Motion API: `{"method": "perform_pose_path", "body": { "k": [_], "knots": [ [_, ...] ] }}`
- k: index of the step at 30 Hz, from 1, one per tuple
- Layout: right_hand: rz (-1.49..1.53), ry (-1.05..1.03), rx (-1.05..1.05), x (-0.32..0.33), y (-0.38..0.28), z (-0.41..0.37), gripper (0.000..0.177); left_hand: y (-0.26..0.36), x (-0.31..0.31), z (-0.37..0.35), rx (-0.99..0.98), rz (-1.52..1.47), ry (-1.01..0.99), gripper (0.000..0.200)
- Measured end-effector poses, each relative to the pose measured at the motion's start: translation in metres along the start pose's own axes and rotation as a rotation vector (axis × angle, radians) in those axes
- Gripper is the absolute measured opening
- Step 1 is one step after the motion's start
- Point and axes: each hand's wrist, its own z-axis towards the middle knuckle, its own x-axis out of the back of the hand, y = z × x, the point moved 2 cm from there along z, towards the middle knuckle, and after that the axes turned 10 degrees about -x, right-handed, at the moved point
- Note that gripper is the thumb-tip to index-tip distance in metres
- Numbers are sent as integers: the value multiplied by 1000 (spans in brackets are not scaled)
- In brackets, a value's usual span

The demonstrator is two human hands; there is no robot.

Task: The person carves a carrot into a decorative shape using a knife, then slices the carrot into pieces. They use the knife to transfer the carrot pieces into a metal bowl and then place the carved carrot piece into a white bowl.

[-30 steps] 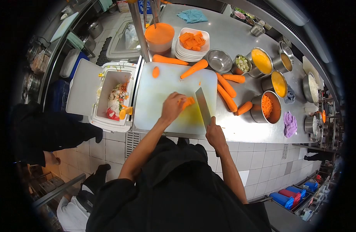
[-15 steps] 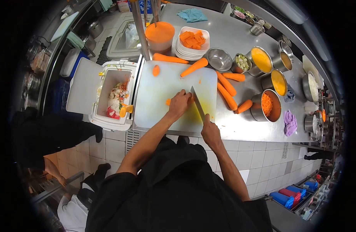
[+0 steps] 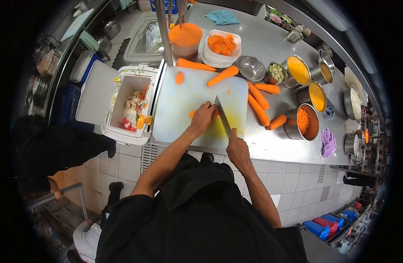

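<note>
On the white cutting board (image 3: 175, 98), my left hand (image 3: 203, 118) is closed over a carrot piece (image 3: 191, 113), whose orange ends show at both sides of the fingers. My right hand (image 3: 238, 151) grips the handle of a kitchen knife (image 3: 223, 117). Its blade lies just right of my left fingertips, pointing away from me. Near the board's far edge lie a carrot stub (image 3: 179, 78) and a peeled carrot (image 3: 222, 76). A yellow stain colours the board under the blade.
More carrots (image 3: 258, 109) lie right of the board. Beyond them stand a pot of shredded carrot (image 3: 303, 120), pots of yellow liquid (image 3: 298, 70) and an empty steel bowl (image 3: 251, 68). Stacked white dishes (image 3: 219, 61) hold carrot chunks. An open scrap bin (image 3: 135, 109) stands left; people are nearby.
My hands and the knife keep nearly the same place on the board. The view has shifted slightly. At lower left, another person's hand and a person in white have moved.
</note>
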Motion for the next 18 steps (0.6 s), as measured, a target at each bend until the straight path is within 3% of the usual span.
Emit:
{"method": "perform_pose_path", "body": {
  "k": [18],
  "knots": [
    [-17,-22,34,-10,6,7,21,-11,1,-7,-94,-65,97,11]
  ]
}}
